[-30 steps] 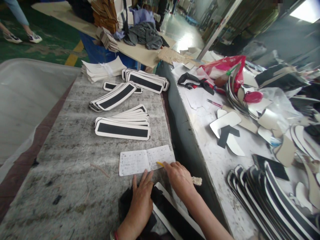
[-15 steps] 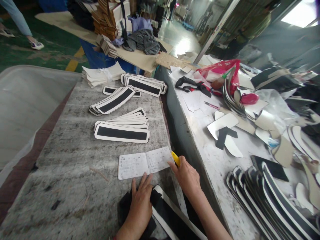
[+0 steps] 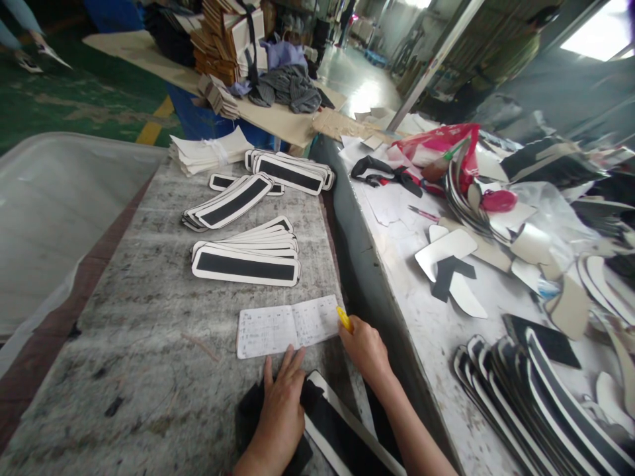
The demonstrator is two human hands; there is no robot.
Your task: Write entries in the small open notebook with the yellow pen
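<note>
A paper sheet or booklet (image 3: 270,334) with a centre fold and handwritten lines lies on the worn grey bench. My left hand (image 3: 282,403) rests with its fingers spread, the tips at the paper's lower edge and the palm over black material (image 3: 251,410). Beside that hand is a long white-edged black strip (image 3: 342,423), partly hidden. Close to the paper's right end, my right hand (image 3: 366,347) is closed around a slim yellow tool (image 3: 343,318); most of it is covered by the fingers, so its exact kind does not show.
Fanned stacks of white-bordered black strips (image 3: 245,266) lie farther up the bench, near a bundle of white sheets (image 3: 211,153). Across a gap at right, a white table (image 3: 397,264) holds curved pieces (image 3: 516,390), scraps and a red bag (image 3: 446,145). A pale bin (image 3: 74,192) stands left.
My right hand has shifted slightly down and left, and the yellow tool's visible part looks shorter. My left hand stays on the black material. The whole view has shifted slightly.
</note>
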